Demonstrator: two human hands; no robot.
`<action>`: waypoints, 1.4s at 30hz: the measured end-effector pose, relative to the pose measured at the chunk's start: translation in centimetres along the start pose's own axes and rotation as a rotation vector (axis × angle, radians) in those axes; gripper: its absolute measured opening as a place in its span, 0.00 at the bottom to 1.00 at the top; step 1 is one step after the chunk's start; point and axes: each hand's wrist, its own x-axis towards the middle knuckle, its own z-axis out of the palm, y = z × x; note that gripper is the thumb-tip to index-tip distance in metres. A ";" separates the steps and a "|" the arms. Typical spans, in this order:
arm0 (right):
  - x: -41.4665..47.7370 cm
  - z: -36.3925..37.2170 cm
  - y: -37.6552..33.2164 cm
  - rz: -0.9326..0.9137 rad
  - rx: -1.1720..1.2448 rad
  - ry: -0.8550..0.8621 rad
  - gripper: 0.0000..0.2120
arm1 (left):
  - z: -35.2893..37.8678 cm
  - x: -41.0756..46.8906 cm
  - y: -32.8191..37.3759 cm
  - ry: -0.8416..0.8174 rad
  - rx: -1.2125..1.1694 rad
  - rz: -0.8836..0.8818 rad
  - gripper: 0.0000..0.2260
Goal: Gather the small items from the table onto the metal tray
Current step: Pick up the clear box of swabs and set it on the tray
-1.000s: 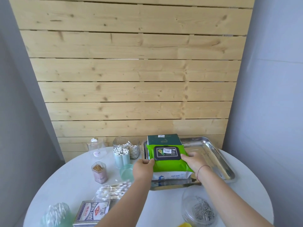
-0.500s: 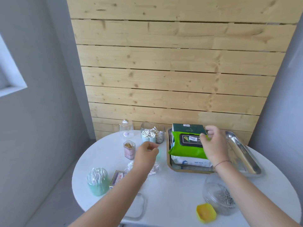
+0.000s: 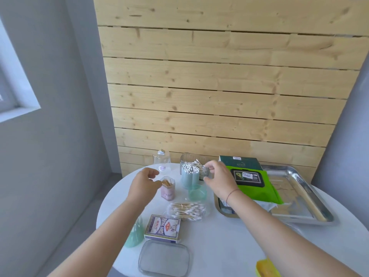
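The metal tray (image 3: 303, 198) lies at the table's right and carries a green wipes pack (image 3: 267, 188) lying on a dark green box (image 3: 239, 161). My left hand (image 3: 143, 184) hovers with thumb and fingers parted, holding nothing, just left of the pink toothpick jar (image 3: 168, 189). My right hand (image 3: 218, 178) reaches with spread thumb and forefinger to the right edge of the clear ribbed swab container (image 3: 189, 158); a firm grip is not visible. In front of that container stands a blue swab holder (image 3: 187, 177).
A green lid (image 3: 196, 192), a bag of cotton swabs (image 3: 186, 210), a card box (image 3: 162, 227), a green swab jar (image 3: 135, 235) and a clear lid (image 3: 163, 258) lie nearer me. A glass jar (image 3: 162, 159) stands by the wooden wall. A yellow item (image 3: 265, 268) sits at the front edge.
Both hands have let go of the green wipes pack, which stays on the tray. They moved left: the left toward the toothpick jar, the right toward the clear container. The view swung left.
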 end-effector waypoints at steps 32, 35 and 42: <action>7.3 -6.0 -2.3 -0.023 -0.172 -0.066 0.38 | 4.1 5.8 7.1 -0.067 -0.170 0.234 0.23; 2.6 -9.3 -4.4 -0.100 -0.125 -0.160 0.36 | 1.9 2.0 7.4 -0.098 -0.212 0.326 0.25; -10.0 -10.1 -2.2 -0.054 -0.230 -0.452 0.36 | 2.6 -10.6 1.8 -0.307 -0.040 0.328 0.31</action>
